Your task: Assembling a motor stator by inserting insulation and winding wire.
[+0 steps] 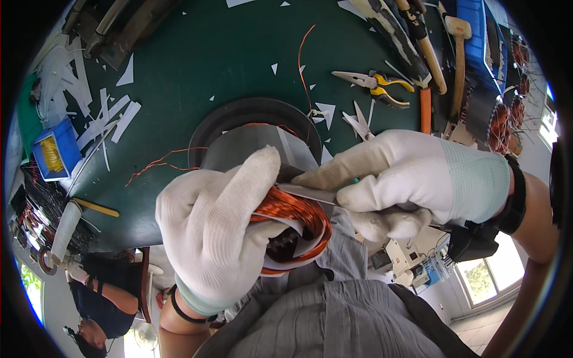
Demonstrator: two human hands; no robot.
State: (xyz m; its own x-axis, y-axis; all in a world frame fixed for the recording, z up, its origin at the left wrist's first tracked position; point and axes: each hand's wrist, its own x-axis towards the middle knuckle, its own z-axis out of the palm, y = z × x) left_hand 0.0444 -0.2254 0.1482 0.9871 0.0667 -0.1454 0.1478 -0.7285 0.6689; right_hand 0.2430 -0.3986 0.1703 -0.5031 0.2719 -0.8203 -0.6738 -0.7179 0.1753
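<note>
Our left hand (209, 232) fingers clamp the copper coil (298, 218) (white insulation paper beneath). Right hand (412, 179) fingers grip a thin metal tool (310, 192), possibly a blade, over the desk (227, 65).

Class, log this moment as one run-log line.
left hand: grips copper coil | right hand: presses thin metal tool against coil | bench: pliers, scissors

We see a dark green workbench top (239, 53) filling the upper view, strewn with white paper scraps (95, 122). Bright daylight comes through a window (480, 280) at lower right and another window (30, 292) at lower left, beside pale walls.
</note>
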